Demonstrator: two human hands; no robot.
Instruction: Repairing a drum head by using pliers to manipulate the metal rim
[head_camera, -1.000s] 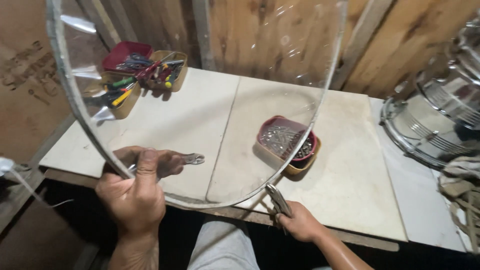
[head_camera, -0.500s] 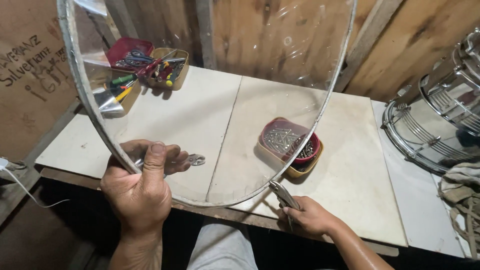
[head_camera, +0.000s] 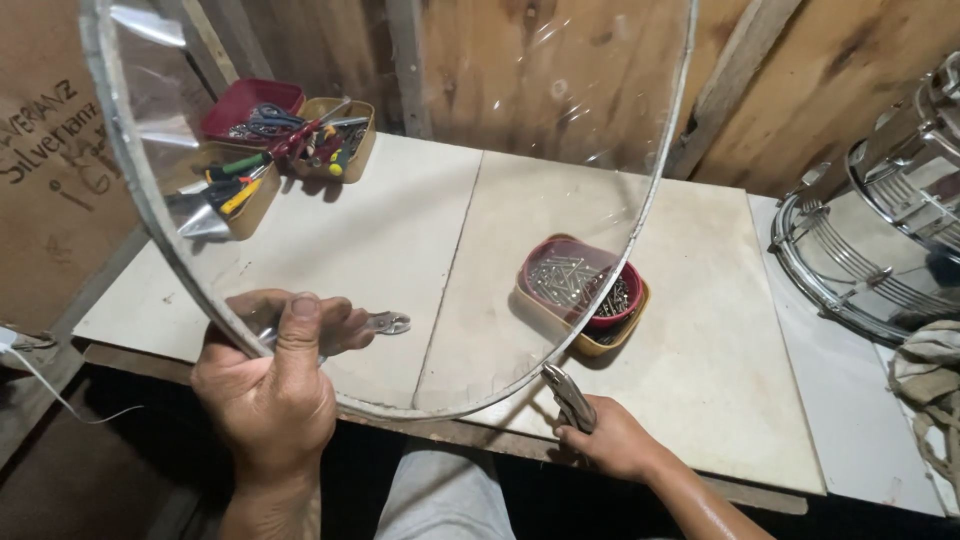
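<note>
A large round clear drumhead (head_camera: 420, 180) with a thin metal hoop fills the upper left and centre of the frame, standing tilted above the pale worktable (head_camera: 720, 400). The left hand (head_camera: 270, 390), at lower left, is closed around the hoop's lower left rim, thumb up on the near side and fingers curled behind the film; a small metal tool (head_camera: 385, 323) shows through the film just beside those fingers, and whether they hold it cannot be told. The right hand (head_camera: 615, 440), at lower centre, is wrapped around the handles of a pair of pliers (head_camera: 567, 395), whose nose points up and left to the hoop's lowest edge; the nose meets the rim there, though whether it bites the hoop cannot be told. Just above the pliers, seen partly through the film, a red bowl of metal screws (head_camera: 580, 285) sits nested in a tan tray. At upper left, behind the film, a red tray and tan trays of hand tools (head_camera: 290, 135) stand against the wooden wall. A chrome drum shell (head_camera: 880, 240) lies at the right edge of the frame, well apart from the hoop. Between the bowl and the drum shell the table is bare, as is the strip near the front edge, right of the pliers.
</note>
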